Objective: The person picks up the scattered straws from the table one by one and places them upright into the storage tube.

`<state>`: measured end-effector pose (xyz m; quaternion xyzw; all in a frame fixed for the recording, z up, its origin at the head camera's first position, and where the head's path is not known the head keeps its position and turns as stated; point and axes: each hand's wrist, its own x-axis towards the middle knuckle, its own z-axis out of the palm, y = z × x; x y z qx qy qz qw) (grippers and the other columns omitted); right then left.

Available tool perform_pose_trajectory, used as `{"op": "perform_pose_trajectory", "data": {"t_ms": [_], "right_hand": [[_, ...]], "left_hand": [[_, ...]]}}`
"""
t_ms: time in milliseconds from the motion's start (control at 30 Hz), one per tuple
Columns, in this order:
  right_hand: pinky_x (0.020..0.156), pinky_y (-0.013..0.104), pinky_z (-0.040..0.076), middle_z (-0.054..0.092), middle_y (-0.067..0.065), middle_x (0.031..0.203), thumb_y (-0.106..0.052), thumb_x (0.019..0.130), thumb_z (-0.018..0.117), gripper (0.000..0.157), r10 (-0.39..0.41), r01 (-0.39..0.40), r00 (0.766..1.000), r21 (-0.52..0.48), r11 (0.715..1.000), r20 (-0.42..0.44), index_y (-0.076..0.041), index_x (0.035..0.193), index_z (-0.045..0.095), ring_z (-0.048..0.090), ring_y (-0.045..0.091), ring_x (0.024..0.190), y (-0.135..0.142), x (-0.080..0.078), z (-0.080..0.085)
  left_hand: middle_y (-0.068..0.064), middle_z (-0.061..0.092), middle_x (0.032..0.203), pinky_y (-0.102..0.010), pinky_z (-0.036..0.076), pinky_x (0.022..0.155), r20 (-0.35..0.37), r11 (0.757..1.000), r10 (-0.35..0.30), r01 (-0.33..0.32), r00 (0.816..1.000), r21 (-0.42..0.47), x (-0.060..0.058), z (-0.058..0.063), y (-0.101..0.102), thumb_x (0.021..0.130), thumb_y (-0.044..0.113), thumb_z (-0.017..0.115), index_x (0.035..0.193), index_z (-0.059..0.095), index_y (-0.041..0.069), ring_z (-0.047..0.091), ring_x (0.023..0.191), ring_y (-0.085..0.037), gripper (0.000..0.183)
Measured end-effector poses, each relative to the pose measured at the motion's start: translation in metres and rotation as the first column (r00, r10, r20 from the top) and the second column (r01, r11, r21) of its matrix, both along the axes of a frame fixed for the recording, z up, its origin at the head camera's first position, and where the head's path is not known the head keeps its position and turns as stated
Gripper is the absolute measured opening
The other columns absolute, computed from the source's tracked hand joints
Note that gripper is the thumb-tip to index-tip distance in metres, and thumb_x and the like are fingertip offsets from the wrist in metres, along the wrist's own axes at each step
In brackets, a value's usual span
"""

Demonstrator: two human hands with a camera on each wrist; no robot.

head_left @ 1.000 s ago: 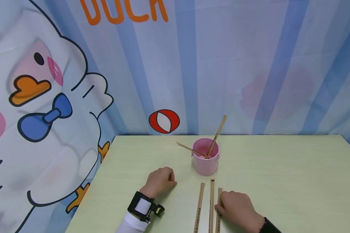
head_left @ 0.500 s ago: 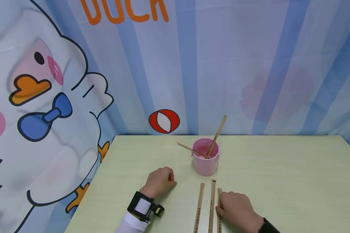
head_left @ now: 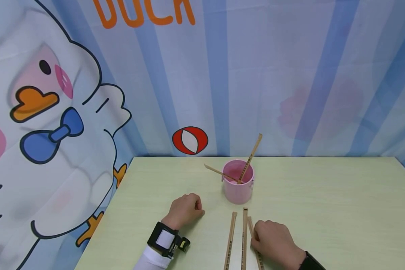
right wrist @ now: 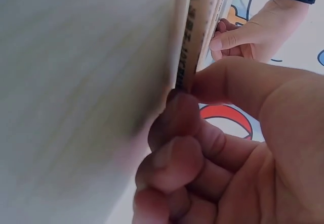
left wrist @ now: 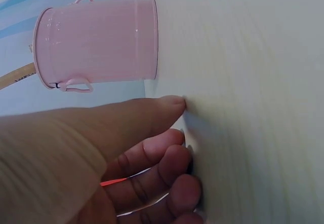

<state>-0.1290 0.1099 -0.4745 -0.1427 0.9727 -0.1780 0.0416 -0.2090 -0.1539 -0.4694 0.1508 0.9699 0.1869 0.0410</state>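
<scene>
On the table, my right hand (head_left: 275, 242) pinches a thin, flat tan stick (head_left: 259, 259) with black print between thumb and forefinger. The hand covers the middle of this stick, which slants with its far end leaning left. Close by on its left lies a second printed stick (head_left: 244, 236), and further left a third (head_left: 230, 240). My left hand (head_left: 183, 210) rests on the tabletop with its fingers loosely curled and nothing in them. Ahead of both hands stands a pink bucket (left wrist: 96, 42), where two more such sticks (head_left: 252, 154) lean against the rim.
The pale table (head_left: 324, 202) stretches out to the right of my right hand. At its back edge hangs a blue striped cloth (head_left: 256, 75) printed with a large duck. My left wrist wears a black strap with a small camera (head_left: 168, 238).
The stick in my right hand has turned, its far end swinging left and its near end right. The middle stick has shifted slightly. My left hand stays still.
</scene>
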Motion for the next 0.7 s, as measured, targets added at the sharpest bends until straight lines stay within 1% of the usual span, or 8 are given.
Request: {"op": "perform_pose_trajectory", "data": {"t_ms": [133,300,367,567,700], "right_hand": [[0.042,0.027,0.024,0.034,-0.010,0.045,-0.017,0.074,0.064,0.029,-0.015,0.015,1.000,-0.011,1.000,-0.001,-0.019,0.050,0.047,0.031,0.008,0.043,0.001,-0.001,0.004],[0.043,0.027,0.023,0.031,-0.009,0.046,-0.018,0.075,0.063,0.029,-0.034,0.034,0.999,-0.016,0.999,-0.004,-0.018,0.051,0.048,0.031,0.008,0.044,0.003,-0.003,0.008],[0.043,0.027,0.024,0.031,-0.009,0.046,-0.019,0.076,0.063,0.029,-0.039,0.039,0.999,-0.015,0.999,-0.010,-0.018,0.051,0.048,0.031,0.009,0.044,0.004,-0.004,0.010],[0.043,0.028,0.026,0.036,-0.007,0.047,-0.022,0.076,0.065,0.029,-0.056,0.055,0.997,-0.024,0.998,-0.045,-0.018,0.053,0.048,0.034,0.009,0.045,0.007,-0.007,0.015],[0.044,0.028,0.025,0.034,-0.008,0.047,-0.023,0.077,0.064,0.030,-0.063,0.060,0.995,-0.037,0.997,-0.074,-0.018,0.053,0.046,0.033,0.009,0.045,0.008,-0.007,0.017]], "left_hand": [[0.006,0.049,0.061,-0.029,0.037,0.053,0.002,1.000,0.002,-0.002,1.000,-0.003,0.000,0.000,0.000,0.079,0.026,0.070,0.068,0.054,0.018,0.046,0.058,-0.010,0.021],[0.007,0.050,0.061,-0.029,0.038,0.054,0.005,1.000,0.009,-0.009,1.000,-0.005,0.001,0.001,0.001,0.079,0.027,0.070,0.067,0.054,0.018,0.046,0.058,-0.010,0.021],[0.007,0.050,0.061,-0.029,0.038,0.054,0.006,1.000,0.011,-0.011,1.000,-0.004,0.001,0.001,0.001,0.079,0.027,0.070,0.067,0.054,0.018,0.046,0.058,-0.010,0.021],[0.007,0.050,0.061,-0.030,0.038,0.054,-0.002,1.000,0.011,-0.011,1.000,-0.003,0.000,0.000,0.000,0.079,0.027,0.070,0.067,0.054,0.019,0.046,0.057,-0.010,0.021],[0.007,0.049,0.062,-0.030,0.038,0.054,-0.011,1.000,0.005,-0.005,1.000,-0.009,0.000,-0.001,-0.001,0.078,0.028,0.071,0.067,0.054,0.019,0.046,0.057,-0.010,0.022]]}}
